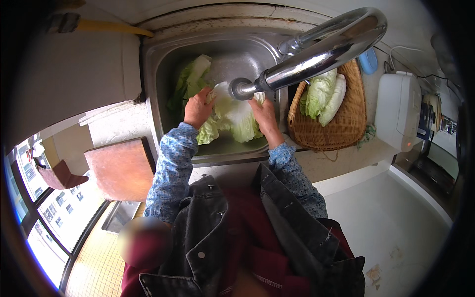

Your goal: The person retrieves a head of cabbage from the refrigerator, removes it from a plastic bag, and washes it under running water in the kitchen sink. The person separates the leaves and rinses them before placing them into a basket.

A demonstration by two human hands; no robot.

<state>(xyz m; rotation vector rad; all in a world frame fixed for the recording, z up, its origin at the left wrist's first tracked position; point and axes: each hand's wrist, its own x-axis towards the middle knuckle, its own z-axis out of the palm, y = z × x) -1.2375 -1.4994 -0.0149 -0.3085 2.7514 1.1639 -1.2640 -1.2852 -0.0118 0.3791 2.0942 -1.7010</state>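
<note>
Both my hands are over a stainless steel sink [150, 63]. My left hand [198, 108] grips the edge of pale napa cabbage leaves [243, 120] in the basin. On the other side of those leaves, my right hand [265, 116] pinches a whitish leaf end between thumb and fingers. A chrome faucet [308, 67] arches in from the right, its spout tip hiding part of the leaves between my hands. More cabbage leaves [191, 76], greener ones, lie against the basin's left wall. Whether water is running, I cannot tell.
Right of the sink, a woven bamboo basket [347, 124] holds cabbage leaves [324, 96]. Beyond it are a blue plastic object [368, 61] and a white appliance [397, 111] with a small orange light. A wooden board [118, 170] stands left of the sink, near a window [70, 208].
</note>
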